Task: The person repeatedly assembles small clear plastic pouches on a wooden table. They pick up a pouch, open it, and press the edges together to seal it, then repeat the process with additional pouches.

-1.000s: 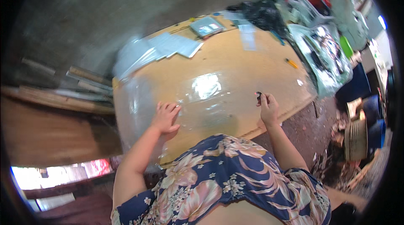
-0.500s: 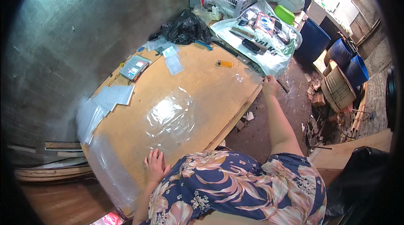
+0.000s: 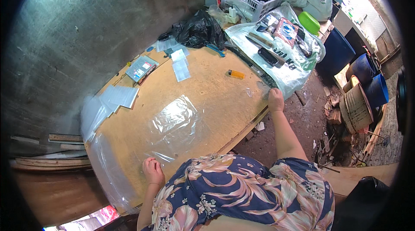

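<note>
Free path over tabletop (image 3: 225,105) between clear film (image 3: 177,116) and orange lighter (image 3: 236,74), black bag (image 3: 199,30) as far-side obstacle

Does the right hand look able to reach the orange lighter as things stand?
Probably yes: the right hand is at the right edge of the wooden tabletop, the orange lighter lies nearby on it, and nothing upright stands between them.

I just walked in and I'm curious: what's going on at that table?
A person in a flowery top is at a wooden table. The left hand is curled near a clear plastic sheet. The right hand is at the table's right corner; I can't tell whether it holds anything. An orange lighter lies farther back on the table.
</note>
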`<state>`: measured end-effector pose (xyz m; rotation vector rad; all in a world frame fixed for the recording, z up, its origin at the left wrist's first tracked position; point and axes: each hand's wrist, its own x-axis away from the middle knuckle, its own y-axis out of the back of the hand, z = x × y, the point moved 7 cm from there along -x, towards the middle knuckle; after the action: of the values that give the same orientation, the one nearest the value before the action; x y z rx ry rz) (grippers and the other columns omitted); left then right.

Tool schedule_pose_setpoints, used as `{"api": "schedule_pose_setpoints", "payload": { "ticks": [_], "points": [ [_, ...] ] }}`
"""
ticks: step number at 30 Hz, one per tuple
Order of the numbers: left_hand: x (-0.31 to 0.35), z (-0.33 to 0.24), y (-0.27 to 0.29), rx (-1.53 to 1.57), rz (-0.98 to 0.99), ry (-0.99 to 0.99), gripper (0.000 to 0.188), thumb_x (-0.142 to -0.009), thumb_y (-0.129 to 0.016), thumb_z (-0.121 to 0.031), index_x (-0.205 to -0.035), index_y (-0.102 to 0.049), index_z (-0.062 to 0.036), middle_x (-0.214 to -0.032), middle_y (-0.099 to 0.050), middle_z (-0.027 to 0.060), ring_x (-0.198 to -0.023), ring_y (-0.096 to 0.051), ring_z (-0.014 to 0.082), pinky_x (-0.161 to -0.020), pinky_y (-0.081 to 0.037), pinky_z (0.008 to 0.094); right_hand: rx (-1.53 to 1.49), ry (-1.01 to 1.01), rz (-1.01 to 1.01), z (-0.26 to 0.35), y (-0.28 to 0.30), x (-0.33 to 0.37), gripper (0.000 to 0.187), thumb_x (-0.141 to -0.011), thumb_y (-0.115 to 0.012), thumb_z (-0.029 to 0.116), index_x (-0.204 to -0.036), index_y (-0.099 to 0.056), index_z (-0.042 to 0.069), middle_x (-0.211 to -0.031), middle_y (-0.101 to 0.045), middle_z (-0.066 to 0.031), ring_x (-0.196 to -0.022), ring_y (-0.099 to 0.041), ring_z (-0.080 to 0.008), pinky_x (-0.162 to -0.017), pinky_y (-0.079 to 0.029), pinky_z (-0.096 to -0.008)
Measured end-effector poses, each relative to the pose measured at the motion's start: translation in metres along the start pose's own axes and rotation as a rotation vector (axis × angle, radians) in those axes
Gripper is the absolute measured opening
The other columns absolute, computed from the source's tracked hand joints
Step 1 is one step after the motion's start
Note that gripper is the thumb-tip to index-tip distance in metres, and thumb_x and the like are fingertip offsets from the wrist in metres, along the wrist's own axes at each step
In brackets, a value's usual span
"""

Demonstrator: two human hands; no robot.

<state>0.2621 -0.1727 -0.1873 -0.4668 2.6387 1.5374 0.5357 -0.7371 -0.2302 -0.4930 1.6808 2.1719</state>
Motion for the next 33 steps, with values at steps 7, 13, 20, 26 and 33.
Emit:
{"api": "schedule_pose_setpoints", "payload": {
  "ticks": [7,13,20,26,33],
  "points": [
    [0.002,-0.019,0.007,-0.013,0.054,-0.135,0.017,-0.070,-0.068,-0.015,-0.085,-0.060,-0.0109,-0.111,-0.057,0.0093,-0.106,-0.050,0.0318,-0.092,-0.038,0.0448,-0.072,-0.023,-0.146,0.036,0.031,-0.001,0.013,-0.076,-0.063,0.008,-0.089,-0.064,0.005,-0.098,-0.061,-0.0135,-0.092,-0.057,-0.0324,-0.080,-0.047,-0.0391],
    [-0.004,0.002,-0.005,-0.041,0.027,-0.074,0.014,-0.075,-0.066,-0.015,-0.084,-0.058,-0.0084,-0.096,-0.058,0.0102,-0.093,-0.054,0.0327,-0.081,-0.043,0.0434,-0.531,0.363,0.384,0.236,0.029,0.030,0.032,-0.075,-0.071,0.022,-0.101,-0.062,0.005,-0.104,-0.058,-0.0177,-0.099,-0.054,-0.0354,-0.086,-0.044,-0.0443],
    [-0.033,-0.017,0.029,-0.177,-0.181,-0.130,0.014,-0.084,-0.061,-0.020,-0.091,-0.054,-0.0098,-0.079,-0.059,0.0102,-0.068,-0.058,0.0316,-0.060,-0.046,0.0435,-0.589,1.016,0.668,0.449,0.064,0.124,0.053,-0.076,-0.065,0.026,-0.123,-0.049,0.007,-0.107,-0.060,-0.0203,-0.104,-0.055,-0.0353,-0.088,-0.044,-0.0450],
    [-0.006,-0.005,0.139,0.100,0.101,0.129,0.028,-0.079,-0.069,-0.028,-0.094,-0.058,-0.0075,-0.074,-0.064,0.0096,-0.074,-0.064,0.0271,-0.063,-0.049,0.0389,-0.539,1.161,1.007,0.514,0.074,0.081,0.015,-0.081,-0.054,0.010,-0.094,-0.063,0.009,-0.092,-0.065,-0.0122,-0.083,-0.063,-0.0337,-0.071,-0.049,-0.0429],
    [0.046,0.092,0.257,-0.084,0.044,0.409,0.017,-0.077,-0.065,-0.018,-0.089,-0.061,-0.0073,-0.081,-0.065,0.0095,-0.077,-0.064,0.0290,-0.067,-0.049,0.0398,-0.359,1.192,1.102,0.673,0.075,0.111,0.016,-0.083,-0.053,0.019,-0.089,-0.065,0.010,-0.085,-0.066,-0.0125,-0.084,-0.063,-0.0319,-0.072,-0.049,-0.0426]
  ]
}}
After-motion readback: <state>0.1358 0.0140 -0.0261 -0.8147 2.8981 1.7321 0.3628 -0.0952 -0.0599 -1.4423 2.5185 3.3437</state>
